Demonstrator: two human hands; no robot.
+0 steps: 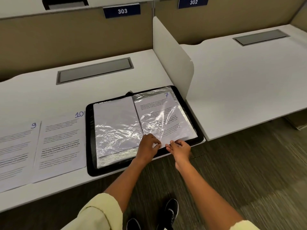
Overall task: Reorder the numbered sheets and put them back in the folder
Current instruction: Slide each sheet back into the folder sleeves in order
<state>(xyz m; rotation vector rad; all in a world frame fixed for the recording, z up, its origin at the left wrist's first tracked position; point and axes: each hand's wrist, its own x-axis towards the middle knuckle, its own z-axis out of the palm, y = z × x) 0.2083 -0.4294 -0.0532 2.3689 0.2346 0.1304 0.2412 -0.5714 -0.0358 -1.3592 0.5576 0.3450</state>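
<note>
A black zip folder (89, 140) lies open on the white desk, its clear plastic sleeves shining. The sheet numbered 7 (159, 110) sits in the right-hand sleeve. A blank white page (116, 117) shows in the left sleeve. My left hand (147, 146) pinches the near edge of the right sleeve close to the spine. My right hand (179, 146) holds that same near edge by its fingertips, just right of the left hand. Sheets 10 (61, 143) and 9 (15, 153) lie flat side by side left of the folder.
A white divider panel (172, 60) stands right behind the folder's right side. Grey cable hatches (94, 70) are set into the desk (41, 97) at the back. A second desk (240, 83) lies to the right. The near desk edge runs just under my hands.
</note>
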